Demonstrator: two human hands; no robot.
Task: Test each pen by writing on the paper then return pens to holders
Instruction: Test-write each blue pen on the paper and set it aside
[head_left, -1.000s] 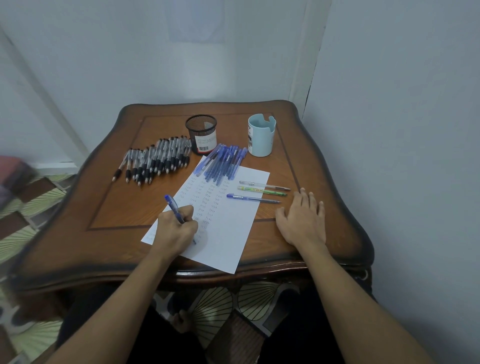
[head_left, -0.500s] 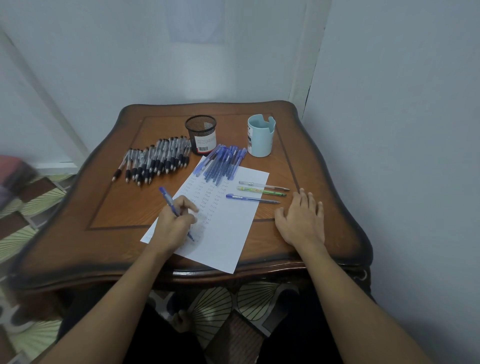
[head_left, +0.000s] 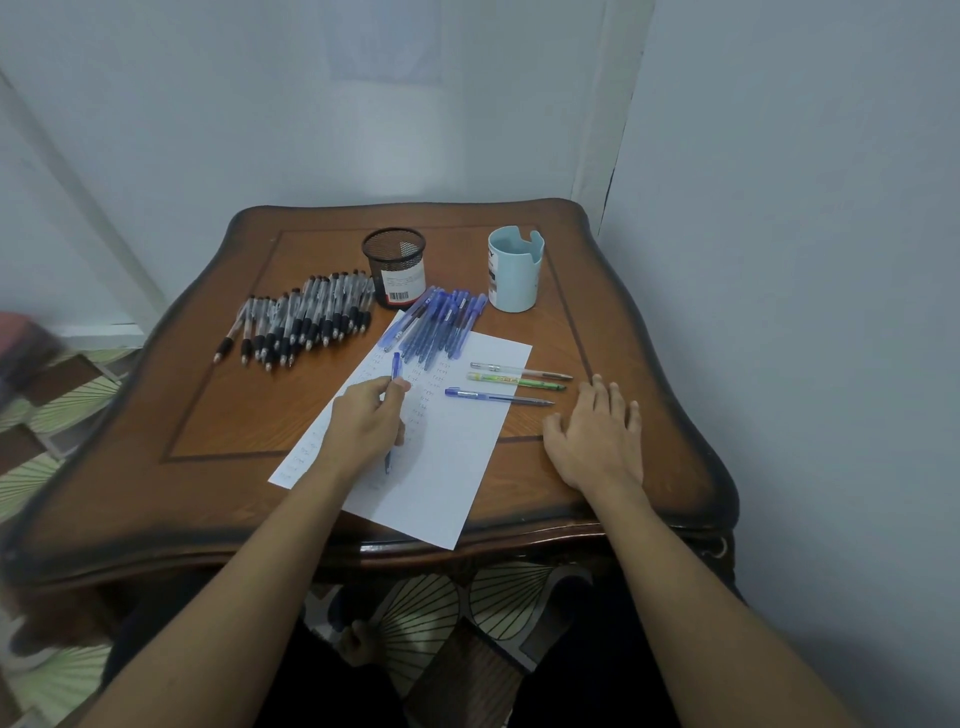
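My left hand (head_left: 363, 423) grips a blue pen (head_left: 396, 368) over the white paper (head_left: 457, 457), its tip pointing down at the sheet below my palm. Rows of small written marks cover the paper. My right hand (head_left: 597, 436) lies flat on the table just right of the sheet. A pile of blue pens (head_left: 436, 325) lies across the paper's far edge. Several black-grip pens (head_left: 301, 317) lie in a row to the left. Behind them stand a black mesh holder (head_left: 395, 265) and a light blue holder (head_left: 514, 270).
Three loose pens lie by the paper's right edge: a clear one (head_left: 519, 371), a green one (head_left: 514, 383) and a blue one (head_left: 498, 397). The wooden table (head_left: 249, 405) sits in a corner, walls behind and to the right. Patterned floor tiles show at left.
My left hand has moved up and to the right over the paper, and the pen has swung from leaning left to nearly upright. My right hand has stayed put.
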